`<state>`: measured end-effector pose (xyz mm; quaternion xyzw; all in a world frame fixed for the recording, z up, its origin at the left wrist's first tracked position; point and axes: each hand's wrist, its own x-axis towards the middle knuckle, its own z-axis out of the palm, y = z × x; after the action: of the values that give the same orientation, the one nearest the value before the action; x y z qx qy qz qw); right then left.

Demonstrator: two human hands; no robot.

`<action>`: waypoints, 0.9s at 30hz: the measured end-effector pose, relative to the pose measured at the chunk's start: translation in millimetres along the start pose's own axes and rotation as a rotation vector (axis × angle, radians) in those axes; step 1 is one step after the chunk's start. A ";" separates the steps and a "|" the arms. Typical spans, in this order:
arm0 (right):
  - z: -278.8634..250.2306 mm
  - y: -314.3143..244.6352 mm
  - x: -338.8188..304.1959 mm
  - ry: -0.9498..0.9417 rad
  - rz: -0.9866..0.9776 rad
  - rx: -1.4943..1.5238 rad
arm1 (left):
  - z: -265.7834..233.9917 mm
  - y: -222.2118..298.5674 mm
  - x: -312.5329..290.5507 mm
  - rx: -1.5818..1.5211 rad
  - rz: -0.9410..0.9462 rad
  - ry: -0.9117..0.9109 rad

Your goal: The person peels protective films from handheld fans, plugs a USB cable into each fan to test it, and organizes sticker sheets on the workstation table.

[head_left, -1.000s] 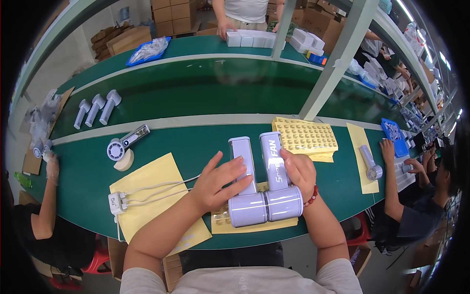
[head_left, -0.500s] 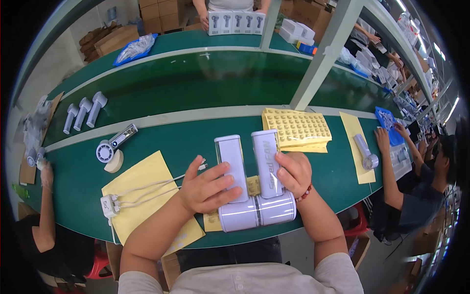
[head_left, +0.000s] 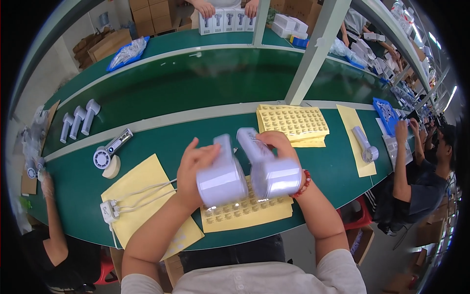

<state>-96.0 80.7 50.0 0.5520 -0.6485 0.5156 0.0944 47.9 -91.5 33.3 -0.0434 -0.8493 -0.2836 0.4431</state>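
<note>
My left hand point(head_left: 190, 169) is closed round the handle of a pale lilac handheld fan point(head_left: 223, 185), blurred by motion. A second such fan point(head_left: 276, 177) is in my right hand point(head_left: 280, 146), gripped by its handle. Both are tilted side by side, their thick round heads toward me and their handles pointing away. They are above a yellow sheet of small stickers point(head_left: 245, 215) near the table's front edge, which they partly hide.
Left lie a yellow sheet point(head_left: 147, 196), a white charger point(head_left: 108, 210) with cables, and another fan point(head_left: 110, 151) on a tape roll point(head_left: 112, 169). A sticker stack point(head_left: 293, 123) lies beyond my right hand. Co-workers sit at both sides; a metal post point(head_left: 313, 63) rises behind.
Both fans have risen off the table and tipped, their heads now higher and apart. More of the sticker sheet beneath shows. The whole view has shifted slightly.
</note>
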 end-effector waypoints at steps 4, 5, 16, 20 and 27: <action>2.7 8.5 -4.2 -0.118 0.372 0.107 | 5.7 -9.0 4.3 -0.670 -0.631 0.166; 3.4 7.1 -3.3 -0.071 0.574 0.214 | 4.3 -12.5 5.7 -0.745 -0.764 0.158; 8.1 6.3 -1.6 -0.185 0.861 1.187 | -1.6 -25.7 5.6 -1.561 -1.107 -0.095; 10.3 15.4 -6.7 -0.167 0.801 1.545 | -4.2 -24.7 10.3 -1.483 -1.084 -0.175; 6.5 -5.7 -1.7 -0.179 0.666 0.387 | -29.3 -54.4 21.3 -0.479 -1.097 -0.055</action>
<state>-87.8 77.5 49.1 0.3618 -0.6884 0.5806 -0.2410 38.7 -156.0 38.8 0.2953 -0.6712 -0.6535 0.1879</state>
